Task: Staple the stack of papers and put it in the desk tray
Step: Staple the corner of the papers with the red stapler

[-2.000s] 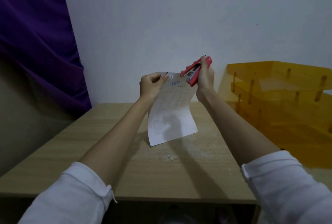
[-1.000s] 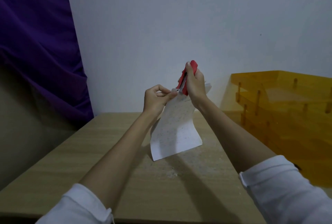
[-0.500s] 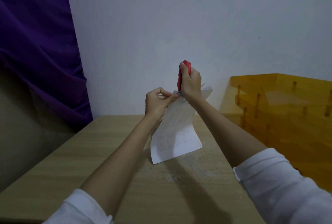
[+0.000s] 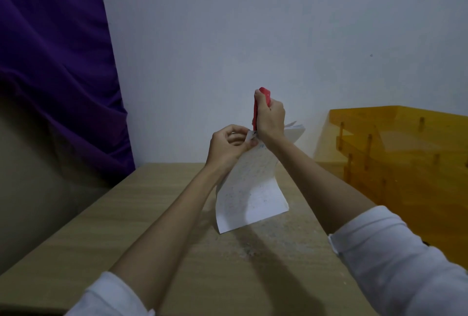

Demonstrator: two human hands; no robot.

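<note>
A stack of white printed papers (image 4: 249, 194) hangs in the air above the wooden desk (image 4: 157, 227), its lower edge curling close to the desktop. My left hand (image 4: 228, 147) pinches the stack's top left corner. My right hand (image 4: 271, 118) is closed around a red stapler (image 4: 262, 104), held nearly upright, its lower end at that same corner beside my left fingers. The orange see-through desk tray (image 4: 395, 143), with stacked tiers, stands at the right on the desk.
A white wall rises behind the desk. A purple curtain (image 4: 55, 62) hangs at the left, past the desk's left edge. The desktop shows some scuffed, speckled patches in the middle.
My right hand has swung the stapler from slanted to nearly upright and squeezed it together over the papers' top left corner. My left hand has kept its pinch on the corner.
</note>
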